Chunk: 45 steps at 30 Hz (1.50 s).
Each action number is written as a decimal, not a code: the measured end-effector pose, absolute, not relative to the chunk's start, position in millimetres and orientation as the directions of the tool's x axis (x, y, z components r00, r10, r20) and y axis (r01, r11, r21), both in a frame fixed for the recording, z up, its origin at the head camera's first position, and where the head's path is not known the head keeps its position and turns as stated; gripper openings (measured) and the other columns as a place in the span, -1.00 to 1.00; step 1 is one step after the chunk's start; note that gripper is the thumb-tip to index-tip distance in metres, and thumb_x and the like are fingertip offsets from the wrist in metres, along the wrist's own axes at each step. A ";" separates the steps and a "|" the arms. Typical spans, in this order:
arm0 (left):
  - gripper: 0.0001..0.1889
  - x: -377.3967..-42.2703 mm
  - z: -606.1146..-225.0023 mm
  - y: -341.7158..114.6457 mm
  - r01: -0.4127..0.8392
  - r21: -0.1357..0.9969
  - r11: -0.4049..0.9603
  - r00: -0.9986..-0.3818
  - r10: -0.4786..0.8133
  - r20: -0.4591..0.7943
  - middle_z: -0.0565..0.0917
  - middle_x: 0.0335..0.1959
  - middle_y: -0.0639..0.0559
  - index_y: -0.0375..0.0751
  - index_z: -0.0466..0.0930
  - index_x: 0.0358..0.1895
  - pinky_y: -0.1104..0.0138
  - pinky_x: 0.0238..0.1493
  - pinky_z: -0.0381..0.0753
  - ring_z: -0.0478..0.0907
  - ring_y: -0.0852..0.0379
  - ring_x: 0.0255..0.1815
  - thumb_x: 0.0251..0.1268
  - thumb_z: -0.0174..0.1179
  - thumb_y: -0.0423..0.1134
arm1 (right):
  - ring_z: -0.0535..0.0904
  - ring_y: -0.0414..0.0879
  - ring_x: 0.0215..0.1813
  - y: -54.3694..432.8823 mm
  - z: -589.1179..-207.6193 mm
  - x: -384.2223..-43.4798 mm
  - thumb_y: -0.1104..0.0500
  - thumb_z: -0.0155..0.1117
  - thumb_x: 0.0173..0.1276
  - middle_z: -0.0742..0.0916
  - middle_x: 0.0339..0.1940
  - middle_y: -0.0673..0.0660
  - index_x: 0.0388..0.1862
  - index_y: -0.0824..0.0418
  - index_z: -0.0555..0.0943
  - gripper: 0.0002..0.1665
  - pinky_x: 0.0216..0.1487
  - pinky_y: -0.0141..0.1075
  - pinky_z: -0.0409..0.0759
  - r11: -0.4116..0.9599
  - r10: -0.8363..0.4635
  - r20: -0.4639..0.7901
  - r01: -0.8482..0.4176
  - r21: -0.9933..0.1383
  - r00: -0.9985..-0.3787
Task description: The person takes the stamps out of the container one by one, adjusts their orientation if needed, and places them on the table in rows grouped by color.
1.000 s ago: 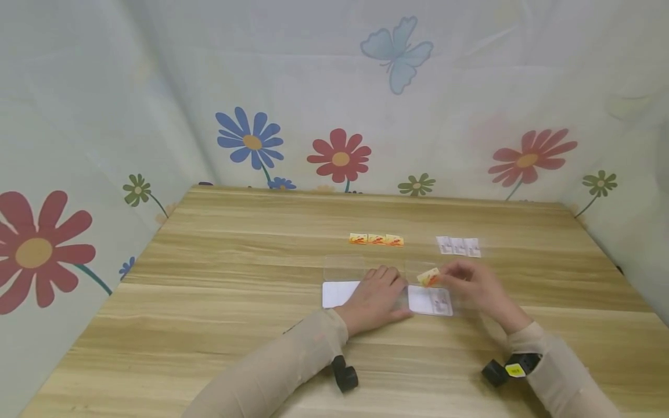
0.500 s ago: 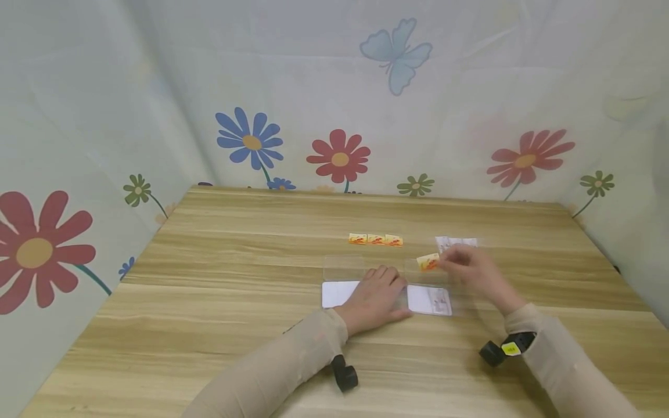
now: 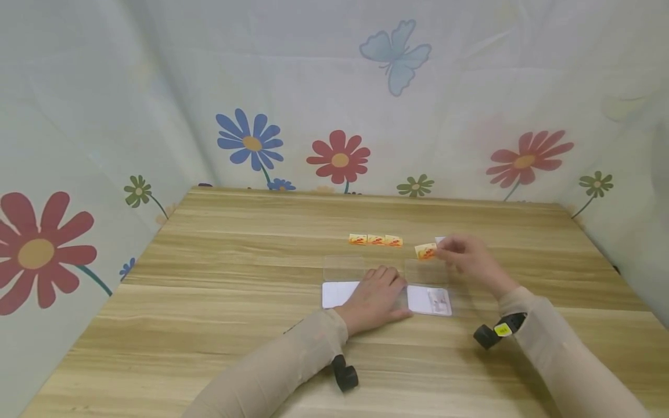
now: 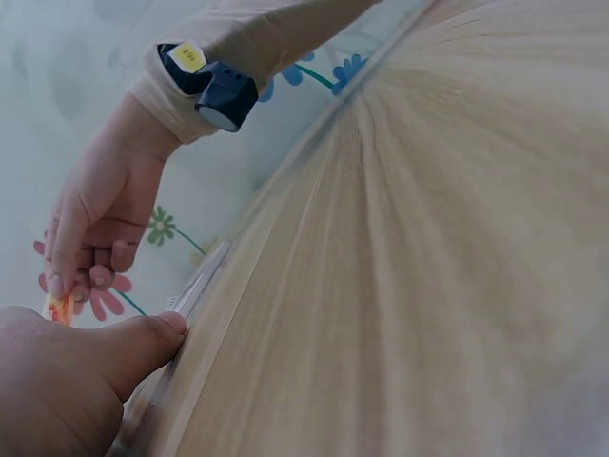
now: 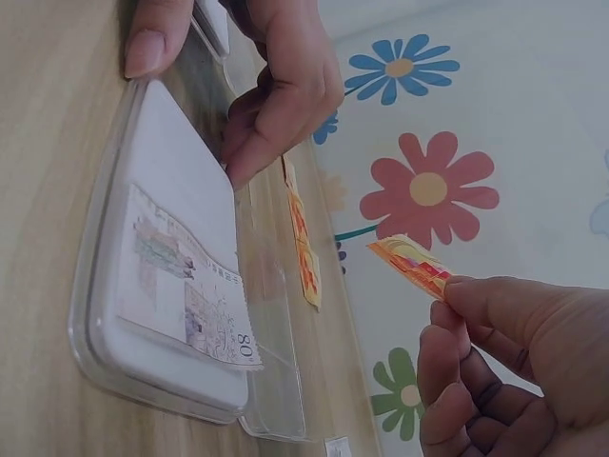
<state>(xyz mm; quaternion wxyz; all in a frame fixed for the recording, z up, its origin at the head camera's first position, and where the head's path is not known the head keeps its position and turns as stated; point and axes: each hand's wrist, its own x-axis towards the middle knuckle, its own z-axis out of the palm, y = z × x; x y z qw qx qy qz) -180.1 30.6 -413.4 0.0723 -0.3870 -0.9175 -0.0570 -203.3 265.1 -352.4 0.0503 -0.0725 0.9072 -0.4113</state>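
- The right hand point(image 3: 470, 259) pinches an orange stamp point(image 3: 425, 251) in its fingers, above the tabletop point(image 3: 225, 249), well inside the far edge.
- The left hand point(image 3: 373, 296) grips a clear box point(image 5: 86, 295) between thumb and fingers; a pale stamp point(image 5: 176, 276) lies on its white insert point(image 5: 186, 143).
- The left hand partly hides a second box point(image 3: 342, 268); beyond, three orange stamps point(image 3: 376, 240) line up.
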 end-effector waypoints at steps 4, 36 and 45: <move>-0.38 -180.2 -413.8 30.4 0.719 0.051 0.693 -0.689 0.702 0.178 0.50 0.04 0.08 -0.05 0.50 0.14 0.26 0.21 0.41 0.41 0.14 0.11 0.22 0.08 0.33 | 0.52 -0.07 -0.35 264.2 -353.0 -207.8 0.08 0.21 0.39 0.66 -0.25 0.31 -0.10 0.32 0.57 -0.69 -0.42 -0.32 0.52 0.649 -0.165 -0.041 -0.078 -0.756 -0.985; -0.38 -178.2 -410.8 29.5 0.718 0.047 0.694 -0.691 0.703 0.168 0.49 0.04 0.08 -0.05 0.49 0.15 0.28 0.20 0.41 0.40 0.14 0.10 0.23 0.07 0.33 | 0.51 -0.11 -0.32 258.8 -366.6 -244.9 0.11 0.20 0.37 0.67 -0.31 0.18 -0.11 0.33 0.57 -0.71 -0.32 -0.32 0.53 0.624 -0.098 -0.115 0.030 -0.781 -0.988; -0.38 -178.2 -413.7 29.4 0.723 0.031 0.690 -0.683 0.708 0.177 0.49 0.04 0.09 -0.05 0.49 0.16 0.29 0.19 0.42 0.40 0.15 0.09 0.24 0.05 0.33 | 0.49 -0.16 -0.43 256.9 -371.0 -248.8 0.14 0.21 0.37 0.63 -0.43 0.08 -0.09 0.37 0.55 -0.69 -0.42 -0.36 0.51 0.587 -0.072 -0.159 0.087 -0.805 -0.985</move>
